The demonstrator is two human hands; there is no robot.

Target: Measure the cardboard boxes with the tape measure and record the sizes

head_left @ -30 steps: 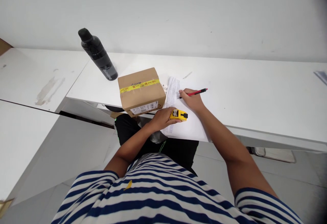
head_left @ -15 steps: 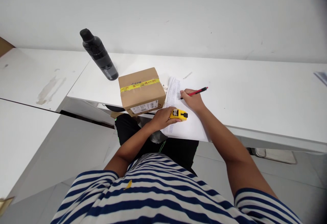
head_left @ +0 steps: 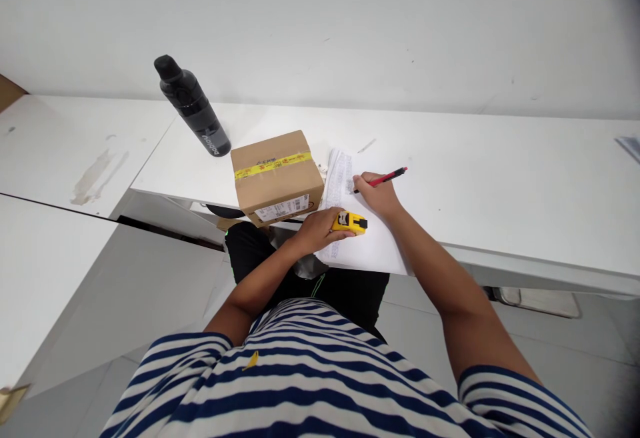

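Note:
My left hand (head_left: 320, 229) is closed round a yellow tape measure (head_left: 356, 223) over the lower part of the paper. In my right hand (head_left: 379, 193) is a red and black pen (head_left: 387, 178), its tip down at the sheet. The white paper (head_left: 370, 251) carries rows of handwriting along its left side and lies at the table's front edge. Just left of it sits a cardboard box (head_left: 275, 185) with yellow tape across the top and a printed label on its front. My left hand is close to the box's lower right corner.
A black bottle (head_left: 195, 108) stands behind the box on the left. The white table (head_left: 500, 185) runs along a white wall (head_left: 350, 31). A second white surface (head_left: 50, 258) adjoins at the left. Papers (head_left: 629, 148) lie at the far right edge.
The view has shifted very slightly. Both hands keep their grips, and the box, paper and bottle stay in place.

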